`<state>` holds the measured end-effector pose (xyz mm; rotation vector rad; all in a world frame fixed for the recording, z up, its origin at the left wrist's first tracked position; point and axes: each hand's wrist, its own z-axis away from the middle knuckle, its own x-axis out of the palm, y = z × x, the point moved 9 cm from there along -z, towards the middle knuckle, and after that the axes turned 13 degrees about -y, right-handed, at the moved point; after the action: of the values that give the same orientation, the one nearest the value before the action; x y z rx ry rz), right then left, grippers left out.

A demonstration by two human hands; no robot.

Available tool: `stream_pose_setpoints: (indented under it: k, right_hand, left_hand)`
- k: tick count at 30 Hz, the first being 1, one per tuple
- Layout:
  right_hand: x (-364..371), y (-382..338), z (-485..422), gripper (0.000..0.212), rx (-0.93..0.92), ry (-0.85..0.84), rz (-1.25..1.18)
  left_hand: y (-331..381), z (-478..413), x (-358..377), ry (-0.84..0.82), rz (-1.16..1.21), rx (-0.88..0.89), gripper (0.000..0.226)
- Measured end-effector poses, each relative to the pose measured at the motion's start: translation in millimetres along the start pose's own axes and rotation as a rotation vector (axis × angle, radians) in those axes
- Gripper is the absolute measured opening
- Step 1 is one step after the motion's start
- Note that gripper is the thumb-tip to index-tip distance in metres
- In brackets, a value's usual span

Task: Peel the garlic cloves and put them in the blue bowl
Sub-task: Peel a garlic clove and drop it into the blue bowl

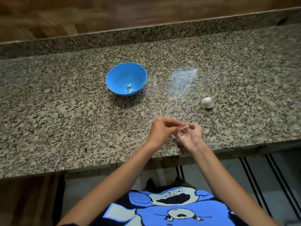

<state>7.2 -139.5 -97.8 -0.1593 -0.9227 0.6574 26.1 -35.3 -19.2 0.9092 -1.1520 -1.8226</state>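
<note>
Garlic clove (185, 127), papery skin fraying, is pinched between both hands, left (160, 131) and right (190, 136).

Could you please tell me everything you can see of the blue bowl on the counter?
The blue bowl is small, round and looks like smooth plastic, one plain colour inside and out. It stands upright on the speckled granite counter, left of the garlic bulb and beyond both hands, touching neither. Three pale peeled cloves lie in its bottom.
</note>
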Motion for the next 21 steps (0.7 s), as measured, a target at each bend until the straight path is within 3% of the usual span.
stream_pose_setpoints:
  k: [3,6,13,15,18,21]
  right_hand:
    - [-10,1,-2,0.029,0.015,-0.034,-0.188]
    - [-14,5,-3,0.024,0.036,-0.084,-0.294]
    - [-15,-4,9,0.028,-0.009,-0.066,-0.347]
    - [-13,-3,7,0.026,-0.008,-0.099,-0.394]
    - [-19,-3,3,0.028,-0.01,-0.073,-0.401]
    - [-24,-15,5,0.026,-0.08,-0.045,-0.469]
  left_hand:
    - [19,-3,23,-0.025,-0.273,0.091,0.021]
    - [34,0,51,-0.102,-0.509,0.182,0.026]
    - [47,4,67,-0.026,-0.667,0.422,0.014]
    - [43,-2,69,-0.047,-0.629,0.367,0.02]
    - [34,-10,63,-0.097,-0.385,0.258,0.025]
    - [23,-14,29,-0.011,-0.266,0.242,0.026]
